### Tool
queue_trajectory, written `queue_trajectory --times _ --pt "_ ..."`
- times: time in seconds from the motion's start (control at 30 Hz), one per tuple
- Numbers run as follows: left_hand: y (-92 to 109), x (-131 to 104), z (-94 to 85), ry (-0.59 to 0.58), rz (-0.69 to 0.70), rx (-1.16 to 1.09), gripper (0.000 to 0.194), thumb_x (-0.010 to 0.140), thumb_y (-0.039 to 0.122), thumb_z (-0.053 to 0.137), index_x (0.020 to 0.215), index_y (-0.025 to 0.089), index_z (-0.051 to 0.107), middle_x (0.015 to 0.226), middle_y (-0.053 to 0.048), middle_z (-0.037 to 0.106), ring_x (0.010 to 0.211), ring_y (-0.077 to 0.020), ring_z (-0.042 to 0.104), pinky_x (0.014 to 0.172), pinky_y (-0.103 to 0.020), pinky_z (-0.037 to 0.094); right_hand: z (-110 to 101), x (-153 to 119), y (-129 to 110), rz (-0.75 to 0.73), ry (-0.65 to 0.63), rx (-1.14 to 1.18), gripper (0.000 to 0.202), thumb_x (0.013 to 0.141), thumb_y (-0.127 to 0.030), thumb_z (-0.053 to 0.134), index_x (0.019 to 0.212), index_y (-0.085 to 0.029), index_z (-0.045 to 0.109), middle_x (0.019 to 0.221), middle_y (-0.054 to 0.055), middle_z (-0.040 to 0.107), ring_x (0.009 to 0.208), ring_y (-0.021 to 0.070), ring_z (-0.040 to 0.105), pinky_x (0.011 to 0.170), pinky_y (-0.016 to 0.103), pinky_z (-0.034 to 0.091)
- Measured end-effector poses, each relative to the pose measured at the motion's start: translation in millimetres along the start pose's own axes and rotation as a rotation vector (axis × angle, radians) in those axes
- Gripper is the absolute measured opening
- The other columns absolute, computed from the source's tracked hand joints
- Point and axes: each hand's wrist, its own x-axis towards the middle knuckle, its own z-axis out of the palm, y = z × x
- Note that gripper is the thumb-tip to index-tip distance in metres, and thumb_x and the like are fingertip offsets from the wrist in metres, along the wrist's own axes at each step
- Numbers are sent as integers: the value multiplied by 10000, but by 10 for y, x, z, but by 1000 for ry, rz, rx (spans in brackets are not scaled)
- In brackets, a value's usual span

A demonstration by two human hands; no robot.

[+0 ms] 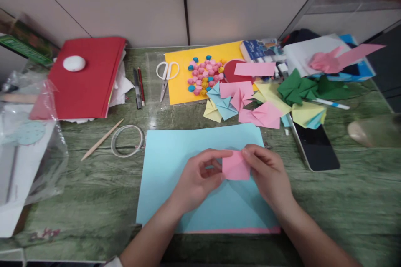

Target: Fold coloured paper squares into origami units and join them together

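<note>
A small pink paper square (236, 167) is held up over a light blue sheet (169, 167). My left hand (200, 179) grips its left side, index finger along the top edge and thumb at the lower left corner. At the upper right corner, my right hand (269, 171) pinches the paper between thumb and fingers. A faint crease or fold line shows near the square's top right. Beneath the blue sheet, a strip of pink paper (244, 230) peeks out at the front edge.
Folded paper pieces (222, 102), a yellow sheet with small coloured paper rolls (205, 75) and white-handled scissors (166, 75) lie behind. A phone (316, 146) rests at right. Leftward are a tape roll (127, 141), a wooden stick (102, 139) and a red folder (84, 87).
</note>
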Motion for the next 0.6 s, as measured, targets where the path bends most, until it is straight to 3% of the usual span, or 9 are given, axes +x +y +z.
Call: queue_trajectory --times 0.23,0.43,0.6 --pt "20 -3 6 17 11 3 344 744 91 628 1042 257 671 978 -17 592 762 -100 505 652 -205 443 -12 3 21 30 55 -146 382 873 -384 509 568 -185 395 586 -47 257 539 92 247 482 242 205" --pt "40 -3 16 17 -7 9 356 733 86 641 1059 229 666 912 -8 582 707 -77 501 613 -177 428 66 -8 -43 -51 128 -404 411 893 -382 431 554 -206 279 555 -57 213 507 88 213 457 241 188" --pt "47 4 32 33 -15 3 351 723 89 650 1048 222 668 923 -13 586 717 -79 496 610 -173 433 68 0 -11 -25 134 -399 418 886 -412 434 551 -208 289 554 -56 219 507 91 227 458 236 206"
